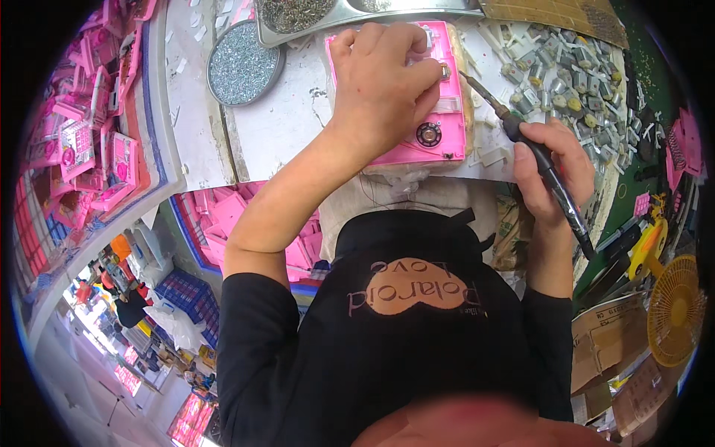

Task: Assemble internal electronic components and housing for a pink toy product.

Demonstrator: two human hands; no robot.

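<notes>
A pink plastic housing (451, 127) lies open on the worktable, with a round black speaker (429, 134) in its near part. My left hand (383, 82) rests over the housing, fingers curled and thumb and forefinger closed near a small metal part (445, 70). What they pinch, if anything, is hidden. In my right hand (558, 164) is a soldering iron (547, 164), gripped by its black handle. Its thin tip points up and left, just past the housing's right edge, apart from the metal part.
Right of the housing lies a heap of small metal motors (573, 82). A round tray of silvery screws (246, 63) and a metal tray (342, 22) stand at the back. Pink housings pile up at far left (97, 149) and below the table edge (231, 216). A yellow fan (676, 309) stands at right.
</notes>
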